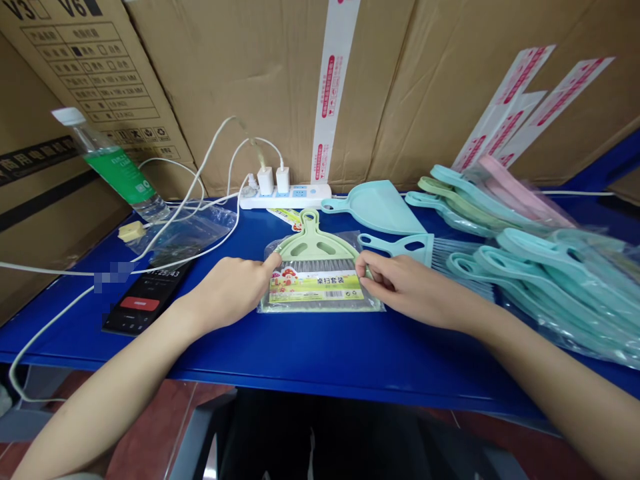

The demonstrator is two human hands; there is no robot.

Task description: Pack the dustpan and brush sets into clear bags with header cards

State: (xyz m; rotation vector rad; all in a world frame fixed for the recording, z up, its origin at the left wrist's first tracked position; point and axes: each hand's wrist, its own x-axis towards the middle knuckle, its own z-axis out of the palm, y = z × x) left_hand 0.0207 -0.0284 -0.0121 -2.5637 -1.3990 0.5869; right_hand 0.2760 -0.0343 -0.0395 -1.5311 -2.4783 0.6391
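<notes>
1 head-worn camera looks forward and down from close above the hands [225, 290] and blue table [320, 353].

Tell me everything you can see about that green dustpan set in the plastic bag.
A pale green plastic dustpan with a looped handle and grey bristles lies flat in a clear plastic bag on a blue table. A colourful printed label with a barcode covers its lower part. The left hand touches its left side; the right hand rests at its right edge.

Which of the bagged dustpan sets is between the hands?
The green dustpan set between the left hand and right hand, lying apart from the piled sets to the right.
</notes>
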